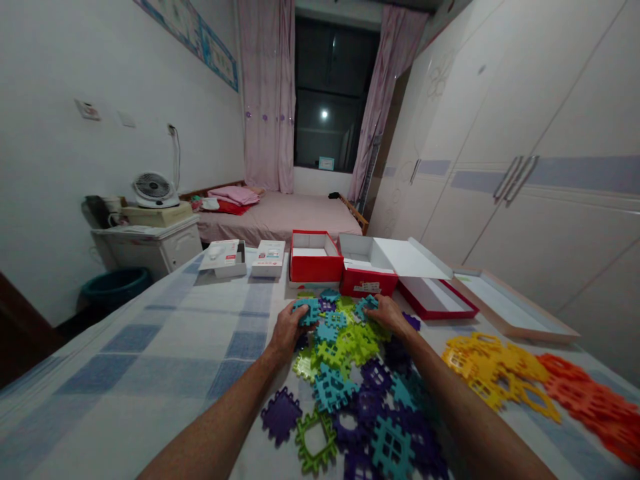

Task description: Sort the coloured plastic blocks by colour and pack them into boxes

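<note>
A heap of flat interlocking plastic tiles in teal, lime green and purple lies in front of me. At its far left side, my left hand [289, 325] has its thumb and fingers closed on a teal tile [310, 311]. My right hand [389, 313] grips another teal tile [367, 306] at the far right side. Between the hands are lime green tiles [354, 341] and more teal ones. Nearer to me, a purple tile [281, 416] and a square green frame tile [316, 441] lie at the heap's edge. My fingertips are partly hidden by the tiles.
Yellow tiles [493, 370] and orange tiles [593, 400] form separate piles at the right. Along the far side stand a red box [316, 268], a second red box [369, 283], a shallow red tray [440, 313], a pinkish lid [520, 328] and small white boxes [269, 260]. A checked cloth [165, 360] covers the surface.
</note>
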The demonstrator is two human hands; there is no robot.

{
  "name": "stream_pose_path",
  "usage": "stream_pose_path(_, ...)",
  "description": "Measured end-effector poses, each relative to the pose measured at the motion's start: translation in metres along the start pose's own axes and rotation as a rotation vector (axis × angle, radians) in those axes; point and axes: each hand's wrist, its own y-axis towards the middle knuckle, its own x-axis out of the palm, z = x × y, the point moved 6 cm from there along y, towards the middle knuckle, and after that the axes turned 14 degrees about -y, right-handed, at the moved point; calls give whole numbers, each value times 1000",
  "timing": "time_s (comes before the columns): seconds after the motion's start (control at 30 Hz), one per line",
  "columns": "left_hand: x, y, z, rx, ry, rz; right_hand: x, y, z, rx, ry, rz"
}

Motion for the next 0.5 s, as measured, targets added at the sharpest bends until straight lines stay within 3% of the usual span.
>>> stream_pose_path(0.13,-1,0,1,20,3,33,-25,-7,-8,-62,100,53)
stream_pose_path(0.23,-3,-1,4,56,-4,59,-33,-12,-34,-192,170,31)
stream_pose_path(0.37,-6,0,4,76,2,74,-18,-18,-71,-317,171,-52)
stream_pose_path(0.5,-5,0,4,67,-6,59,-1,-22,-79,-313,118,-46)
